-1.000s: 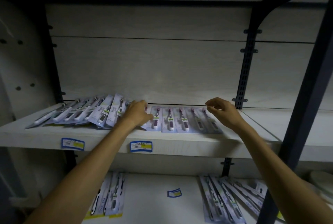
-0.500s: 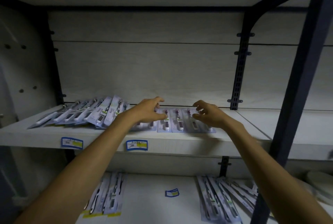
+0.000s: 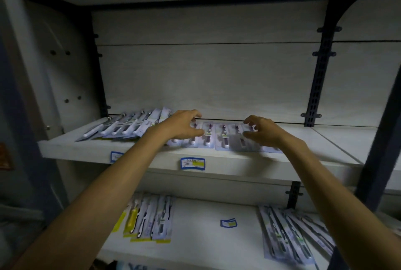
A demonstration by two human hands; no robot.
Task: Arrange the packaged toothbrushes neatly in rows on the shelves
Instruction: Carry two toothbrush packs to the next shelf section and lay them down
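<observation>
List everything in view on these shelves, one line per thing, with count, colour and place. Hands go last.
flat row of toothbrush packs: about six, pale lilac cards, middle shelf centre, side by side under the hands
leaning toothbrush packs: about seven, white handles, middle shelf left, overlapping
middle shelf: one, pale wood
price labels: two, blue-edged, front edge of the middle shelf
yellow-edged toothbrush packs: about four, lower shelf left
fanned toothbrush packs: several, pale with dark brushes, lower shelf right, askew
loose label: one, blue-edged, lying on the lower shelf
upright: one, dark slotted metal, back right
left hand: fingers spread, over the flat row's left end
right hand: fingers loosely curled, over its right end
</observation>
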